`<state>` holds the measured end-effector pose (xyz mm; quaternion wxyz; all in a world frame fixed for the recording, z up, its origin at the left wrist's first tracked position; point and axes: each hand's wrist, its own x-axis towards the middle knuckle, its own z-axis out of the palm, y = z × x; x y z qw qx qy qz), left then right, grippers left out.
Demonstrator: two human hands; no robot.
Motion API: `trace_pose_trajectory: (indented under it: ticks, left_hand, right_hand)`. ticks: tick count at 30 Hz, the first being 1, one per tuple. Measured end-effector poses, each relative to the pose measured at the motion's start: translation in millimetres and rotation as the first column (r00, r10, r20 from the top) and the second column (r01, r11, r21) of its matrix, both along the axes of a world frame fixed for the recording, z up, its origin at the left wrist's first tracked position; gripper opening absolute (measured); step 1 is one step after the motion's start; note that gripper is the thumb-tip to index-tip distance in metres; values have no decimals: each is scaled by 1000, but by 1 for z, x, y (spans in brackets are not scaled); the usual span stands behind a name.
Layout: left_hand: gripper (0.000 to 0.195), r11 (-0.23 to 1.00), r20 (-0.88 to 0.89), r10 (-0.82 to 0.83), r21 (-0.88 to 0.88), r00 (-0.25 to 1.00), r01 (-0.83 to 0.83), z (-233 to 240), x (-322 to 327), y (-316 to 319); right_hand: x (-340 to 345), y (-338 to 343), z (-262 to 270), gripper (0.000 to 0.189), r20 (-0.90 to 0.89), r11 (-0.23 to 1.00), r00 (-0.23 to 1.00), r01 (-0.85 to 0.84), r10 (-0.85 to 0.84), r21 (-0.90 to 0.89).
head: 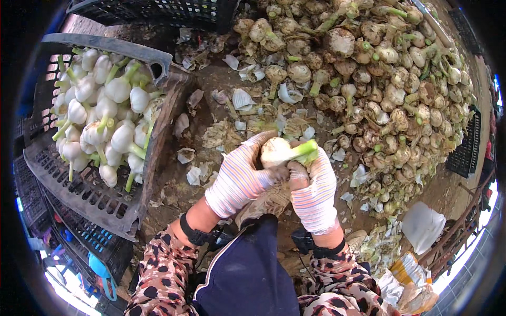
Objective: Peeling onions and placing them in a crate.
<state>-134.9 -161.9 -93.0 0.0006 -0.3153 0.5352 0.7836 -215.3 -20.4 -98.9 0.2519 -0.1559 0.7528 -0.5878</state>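
Both my hands wear striped knit gloves with dirty fingertips. My left hand (pixel 245 173) grips the round bulb end of a fresh garlic bulb (pixel 275 151). The fingers of my right hand (pixel 314 185) close on its short green stem. The bulb is whitish with some brown on its skin, and its stem points right. To the left, a black plastic crate (pixel 85 199) holds many clean white garlic bulbs (pixel 118 90) with green stems. A big heap of soiled, unpeeled garlic bulbs (pixel 371 91) spreads over the upper right.
Loose garlic skins (pixel 243 99) litter the brown ground between crate and heap. Another black crate (pixel 158 12) stands at the top. A white plastic bag (pixel 423 227) and torn packaging (pixel 411 272) lie at lower right. More crates (pixel 97 241) are at lower left.
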Motion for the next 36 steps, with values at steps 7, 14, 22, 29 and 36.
trace_pose_trajectory:
  ticks: [7,14,22,29,36]
  left_hand:
    - [93,949,96,-172,284,980,138,24,-3,-20]
    - [101,971,-94,-239,-17,966,238,17,1,-8]
    - [67,822,-22,-413,-439,911,362,11,4,-25]
    - [50,889,-12,-197,-423,980,174,16,2,-10]
    - [26,465,73,-344,-853,936,237,18,0,-7]
  right_hand:
    - [-7,1,-21,24,231,997,972,65,-54,-41]
    - [2,9,-151,30,403,973,914,-138,54,183]
    - [-20,16,-6,64,746,916,633,142,208,-376]
    - [-15,13,4,57,523,970,847,37,98,-240]
    - [3,4,20,53,-87,991,988,-128,130,29]
